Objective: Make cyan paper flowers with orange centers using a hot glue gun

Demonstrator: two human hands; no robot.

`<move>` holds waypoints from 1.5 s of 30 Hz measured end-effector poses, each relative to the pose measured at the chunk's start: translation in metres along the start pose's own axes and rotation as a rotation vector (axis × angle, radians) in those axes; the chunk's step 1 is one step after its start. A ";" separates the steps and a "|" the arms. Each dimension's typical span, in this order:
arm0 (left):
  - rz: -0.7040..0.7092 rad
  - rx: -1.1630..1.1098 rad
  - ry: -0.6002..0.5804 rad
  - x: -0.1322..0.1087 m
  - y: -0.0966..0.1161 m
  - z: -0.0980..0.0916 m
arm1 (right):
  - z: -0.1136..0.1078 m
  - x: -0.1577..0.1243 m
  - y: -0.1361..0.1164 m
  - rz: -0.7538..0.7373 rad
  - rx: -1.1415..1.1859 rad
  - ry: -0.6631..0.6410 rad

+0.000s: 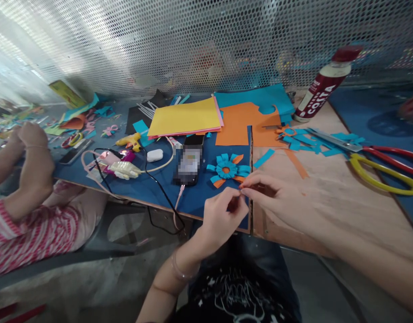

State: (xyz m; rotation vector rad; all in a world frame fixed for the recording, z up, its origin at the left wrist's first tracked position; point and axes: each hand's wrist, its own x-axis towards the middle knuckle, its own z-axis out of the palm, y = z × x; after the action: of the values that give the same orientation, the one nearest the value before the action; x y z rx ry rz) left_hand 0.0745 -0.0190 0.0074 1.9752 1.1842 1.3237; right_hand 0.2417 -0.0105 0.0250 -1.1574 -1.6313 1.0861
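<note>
My left hand and my right hand meet at the table's front edge, both closed in a pinch. Between their fingertips a small orange paper piece shows, mostly hidden by the fingers. Just beyond them lies a blue and orange paper flower, made of looped strips round a fringed centre. Right of the flower is a loose blue paper strip. An orange strip rests on the bare wood beyond my right hand.
Red-and-yellow-handled scissors lie at right by blue scraps, below a Costa bottle. Yellow sheets and cut orange paper lie behind. A charging phone, cables and a yellow glue gun are left. Another person's arms are far left.
</note>
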 end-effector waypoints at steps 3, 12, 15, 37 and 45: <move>-0.025 -0.034 -0.043 0.002 -0.001 -0.003 | -0.002 0.002 -0.001 0.039 0.017 0.003; -0.490 -0.587 -0.286 0.016 -0.009 -0.015 | -0.009 0.005 -0.006 0.127 0.051 -0.126; -0.518 -0.649 -0.290 0.018 -0.013 -0.013 | -0.010 0.006 -0.002 0.143 0.036 -0.151; -0.545 -0.718 -0.557 0.027 -0.008 -0.037 | -0.014 0.006 -0.015 0.207 0.170 -0.091; -0.478 -0.542 -0.569 0.030 -0.008 -0.046 | -0.026 0.007 -0.005 0.081 0.025 -0.207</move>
State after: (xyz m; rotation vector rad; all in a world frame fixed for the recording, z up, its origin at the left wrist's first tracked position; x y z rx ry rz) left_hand 0.0344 0.0074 0.0356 1.4105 0.8270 0.6700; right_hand 0.2631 -0.0005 0.0381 -1.1334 -1.7347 1.3116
